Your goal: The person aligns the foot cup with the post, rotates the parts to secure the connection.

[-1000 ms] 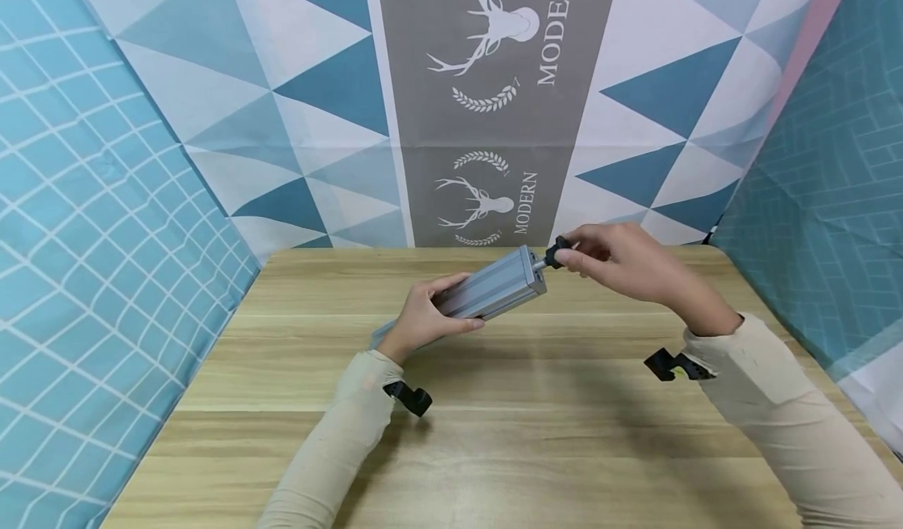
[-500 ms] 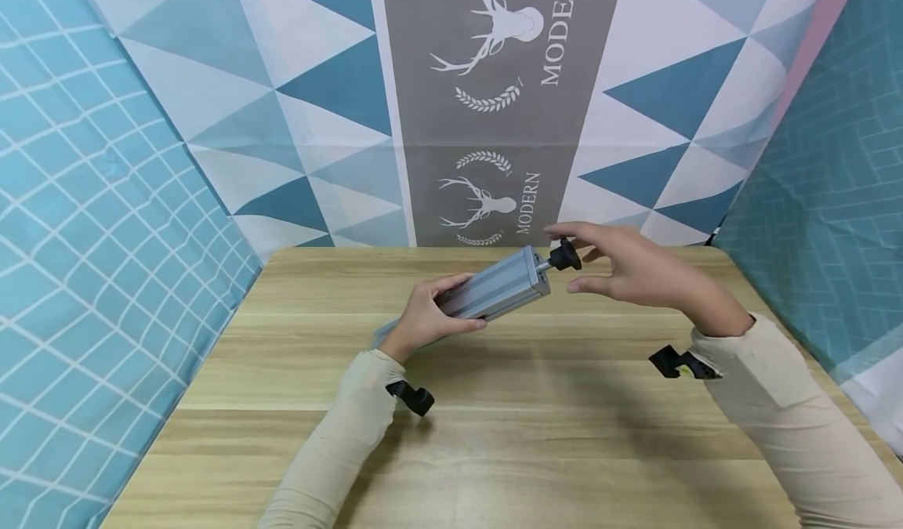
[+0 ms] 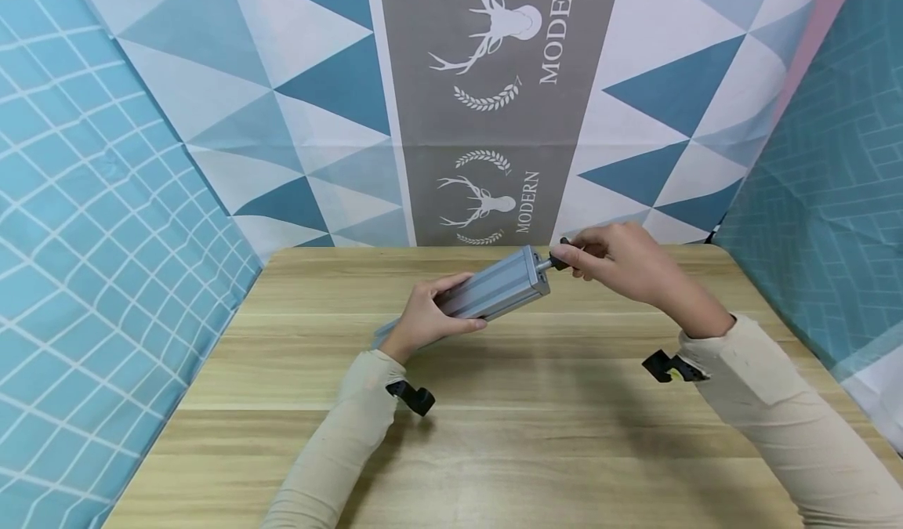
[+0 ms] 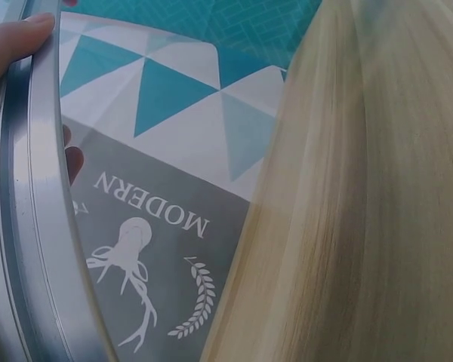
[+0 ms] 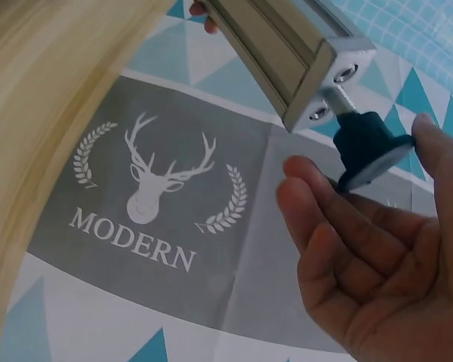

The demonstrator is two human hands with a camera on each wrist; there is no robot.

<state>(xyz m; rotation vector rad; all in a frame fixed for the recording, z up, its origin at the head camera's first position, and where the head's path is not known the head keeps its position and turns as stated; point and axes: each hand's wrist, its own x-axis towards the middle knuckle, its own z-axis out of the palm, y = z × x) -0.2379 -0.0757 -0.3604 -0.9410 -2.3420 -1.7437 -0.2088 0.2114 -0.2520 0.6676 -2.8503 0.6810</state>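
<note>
My left hand grips a silver aluminium profile from the side, thumb along its near face. The profile is tilted, its capped end raised toward the right. A threaded stud sticks out of that end plate, carrying a black levelling foot with a round base. My right hand pinches this foot at its rim between thumb and fingers. In the right wrist view the thumb lies at one edge of the base, the fingers at the other. The left wrist view shows the grooved profile along its left side.
A wood-grain table lies under both hands. Patterned cloth with deer prints hangs behind its far edge, and blue cloths stand at left and right. Black wrist mounts jut from both sleeves.
My right hand held the foot, let go with spread fingers about half a second ago, and now pinches it again. The left hand and the profile have stayed nearly still.
</note>
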